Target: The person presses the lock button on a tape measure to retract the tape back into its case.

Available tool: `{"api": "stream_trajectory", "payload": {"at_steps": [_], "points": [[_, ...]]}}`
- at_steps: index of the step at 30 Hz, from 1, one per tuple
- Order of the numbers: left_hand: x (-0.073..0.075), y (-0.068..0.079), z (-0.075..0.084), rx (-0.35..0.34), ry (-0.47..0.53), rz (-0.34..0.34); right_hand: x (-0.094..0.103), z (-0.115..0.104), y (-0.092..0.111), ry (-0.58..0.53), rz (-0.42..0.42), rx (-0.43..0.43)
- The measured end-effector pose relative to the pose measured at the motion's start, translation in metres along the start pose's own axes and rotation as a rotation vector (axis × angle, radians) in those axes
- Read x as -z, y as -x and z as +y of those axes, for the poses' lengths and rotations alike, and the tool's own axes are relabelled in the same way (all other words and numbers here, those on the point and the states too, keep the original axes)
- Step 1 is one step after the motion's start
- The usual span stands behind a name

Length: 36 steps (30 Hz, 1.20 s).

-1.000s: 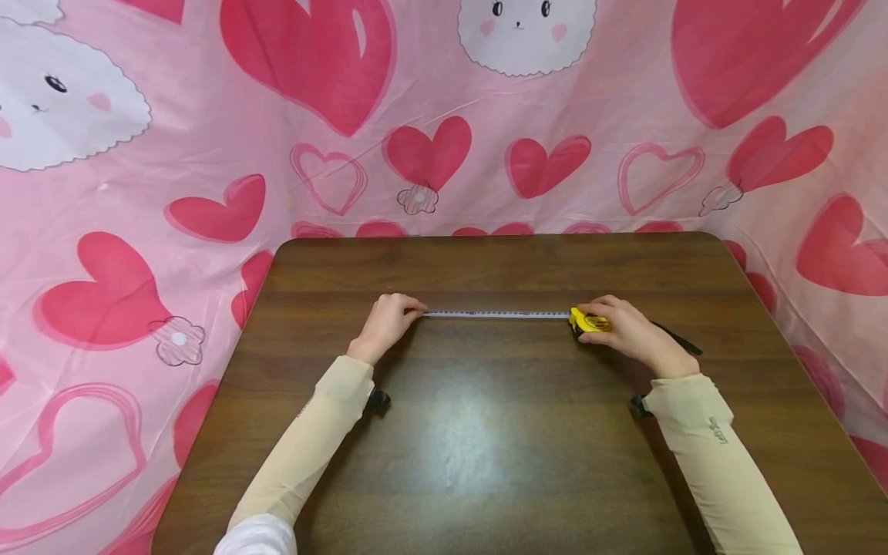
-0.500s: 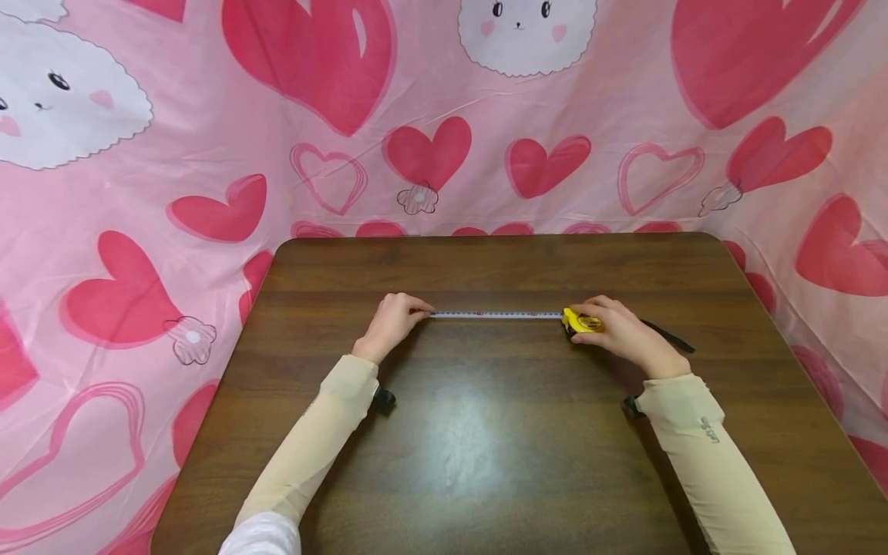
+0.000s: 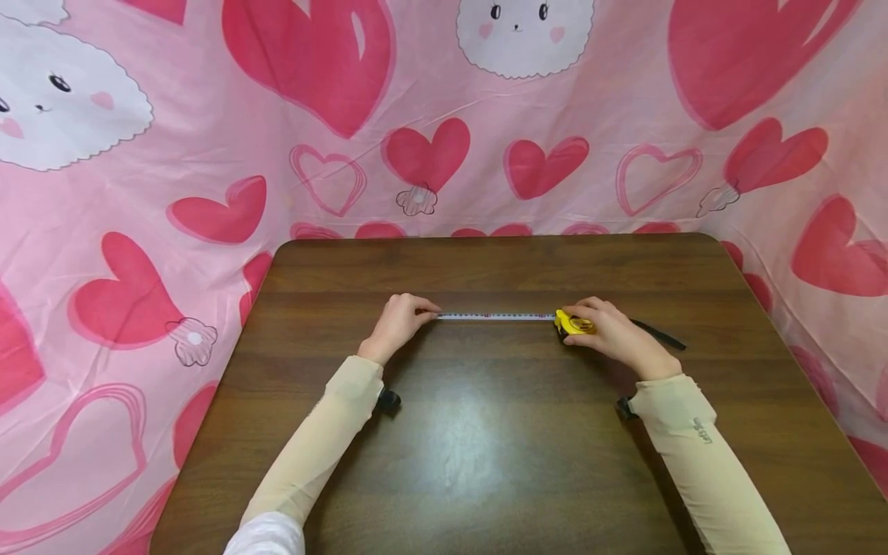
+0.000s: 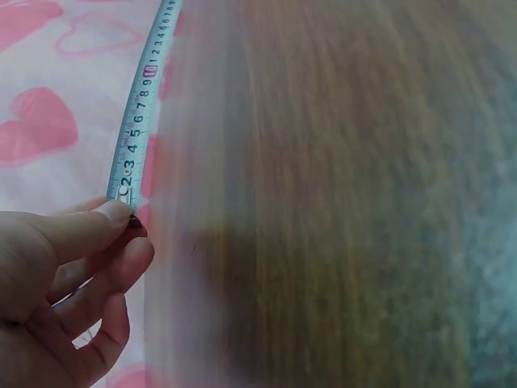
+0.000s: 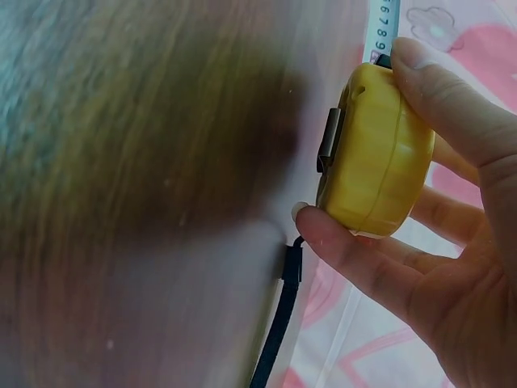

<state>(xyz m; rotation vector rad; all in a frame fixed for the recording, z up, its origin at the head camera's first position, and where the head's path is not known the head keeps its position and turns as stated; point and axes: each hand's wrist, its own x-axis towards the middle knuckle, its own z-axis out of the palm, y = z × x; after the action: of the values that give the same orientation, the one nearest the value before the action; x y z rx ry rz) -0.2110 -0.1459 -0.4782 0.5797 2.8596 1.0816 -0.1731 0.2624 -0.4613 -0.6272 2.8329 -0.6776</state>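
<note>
A yellow tape measure is in my right hand, its case gripped between thumb and fingers. From the case a white blade stretches left, nearly straight, to my left hand. In the left wrist view, my left thumb and fingertips pinch the blade's end by its hook, and the printed numbers run away from the hand. The right wrist view shows the yellow case edge-on, with a dark metal clip on its side and a black wrist strap hanging from it.
Under both hands lies a dark brown wooden table with rounded far corners. A pink cloth with hearts hangs behind it and at both sides. Small black devices are worn at the wrists.
My two hands have drawn closer together: the right moved left with the case, the left slightly right. The visible stretch of blade has become shorter.
</note>
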Motion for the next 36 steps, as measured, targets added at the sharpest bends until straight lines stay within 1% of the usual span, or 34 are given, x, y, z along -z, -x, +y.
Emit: {"api": "stream_trajectory", "payload": {"at_steps": [4, 11, 18, 26, 36], "points": [[-0.001, -0.001, 0.001, 0.005, 0.016, -0.001, 0.0, -0.004, -0.001, 0.003, 0.001, -0.001], [-0.004, 0.0, 0.003, -0.006, 0.024, 0.006, -0.001, -0.006, -0.002, 0.015, 0.002, 0.001], [-0.006, -0.001, 0.005, 0.001, 0.039, -0.002, -0.001, -0.011, -0.003, 0.014, 0.003, 0.009], [-0.01, -0.002, 0.009, -0.029, 0.047, -0.003, -0.004, -0.014, -0.005, 0.001, -0.002, -0.002], [-0.015, -0.003, 0.012, -0.04, 0.07, -0.018, -0.006, -0.019, -0.008, -0.003, 0.012, 0.015]]}}
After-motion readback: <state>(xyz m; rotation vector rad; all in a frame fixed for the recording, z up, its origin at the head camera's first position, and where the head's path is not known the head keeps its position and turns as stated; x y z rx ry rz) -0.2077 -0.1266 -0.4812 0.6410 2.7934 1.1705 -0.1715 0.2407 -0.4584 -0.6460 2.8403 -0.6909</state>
